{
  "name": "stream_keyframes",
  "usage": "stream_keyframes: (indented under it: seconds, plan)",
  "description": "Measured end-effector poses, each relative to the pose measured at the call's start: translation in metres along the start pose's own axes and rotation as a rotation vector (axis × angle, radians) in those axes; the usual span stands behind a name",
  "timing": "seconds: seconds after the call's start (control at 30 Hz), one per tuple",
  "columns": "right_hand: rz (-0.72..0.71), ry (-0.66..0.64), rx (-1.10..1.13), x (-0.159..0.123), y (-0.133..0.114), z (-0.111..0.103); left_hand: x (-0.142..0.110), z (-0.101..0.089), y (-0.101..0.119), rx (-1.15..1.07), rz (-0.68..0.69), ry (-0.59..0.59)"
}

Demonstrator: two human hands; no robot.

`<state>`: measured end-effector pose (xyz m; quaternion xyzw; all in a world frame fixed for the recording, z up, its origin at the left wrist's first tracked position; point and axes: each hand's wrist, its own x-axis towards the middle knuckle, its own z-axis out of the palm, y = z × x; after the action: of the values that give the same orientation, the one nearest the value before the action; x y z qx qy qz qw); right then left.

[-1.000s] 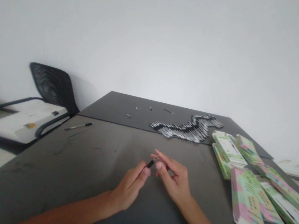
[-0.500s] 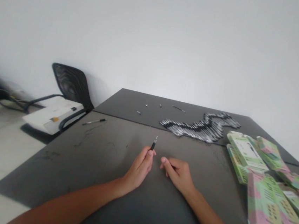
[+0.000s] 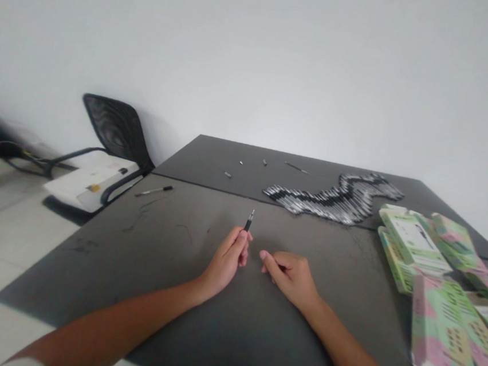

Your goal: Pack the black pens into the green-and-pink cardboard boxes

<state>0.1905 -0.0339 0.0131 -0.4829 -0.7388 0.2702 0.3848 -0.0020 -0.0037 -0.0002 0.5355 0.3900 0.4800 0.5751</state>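
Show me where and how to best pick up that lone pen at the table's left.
Best, I think, mid-barrel on the lone pen, pinched across its long sides from above: it lies thin and flat on the table, apart from other things. The left hand looks nearer, but holds another pen.

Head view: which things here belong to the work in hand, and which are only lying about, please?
Likely in the work:
pen, in the left hand
right hand, curled nearby, contents unclear
pen row, perhaps, beyond the hands
small parts, perhaps

Likely just lying about:
chair, beside the table
boxes, untouched at the right, though they could belong
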Motion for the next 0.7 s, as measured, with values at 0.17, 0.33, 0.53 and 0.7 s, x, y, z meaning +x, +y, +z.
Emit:
stream_keyframes:
  seconds: [0.17,0.33,0.53,0.7]
  plan:
    - [-0.011,-0.006,-0.006,-0.0012,0.0011,0.0008,-0.0009,0.0007,0.0007,0.010,0.001,0.015]
    - [-0.017,-0.017,-0.016,-0.0017,0.0029,0.0006,-0.0029,0.0018,0.0025,0.018,0.010,0.014]
    - [-0.022,-0.021,-0.024,-0.0021,0.0035,-0.0002,-0.0003,0.0012,-0.0003,-0.030,0.006,0.030]
    - [-0.032,-0.019,-0.033,-0.0013,0.0056,0.0009,0.0024,-0.0002,0.0018,-0.074,0.013,0.050]
